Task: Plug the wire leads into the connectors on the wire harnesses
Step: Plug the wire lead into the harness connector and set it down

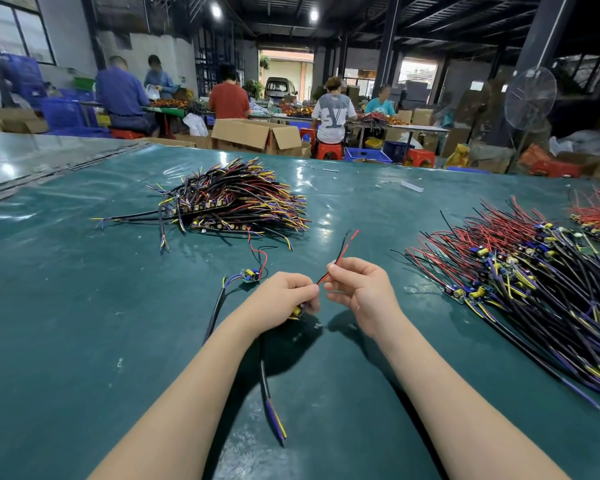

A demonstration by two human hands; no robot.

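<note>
In the head view a glossy dark green table cover [84, 341] fills the lower frame. At centre the left hand [284, 296] pinches a small harness board [297, 311], its black cable [269, 393] trailing toward the bottom edge. Just beside it, the right hand [361, 289] pinches the red and black wire leads [343, 247], which point up. A single harness [250, 275] lies left of the hands. One wire pile [236, 199] sits at upper centre, another [520, 282] at right. Behind, seated workers [333, 112], cardboard boxes [253, 133], blue crates [63, 112] and a fan [530, 98] stand under dark beams. The mark on a white shirt is too blurred to read.
</note>
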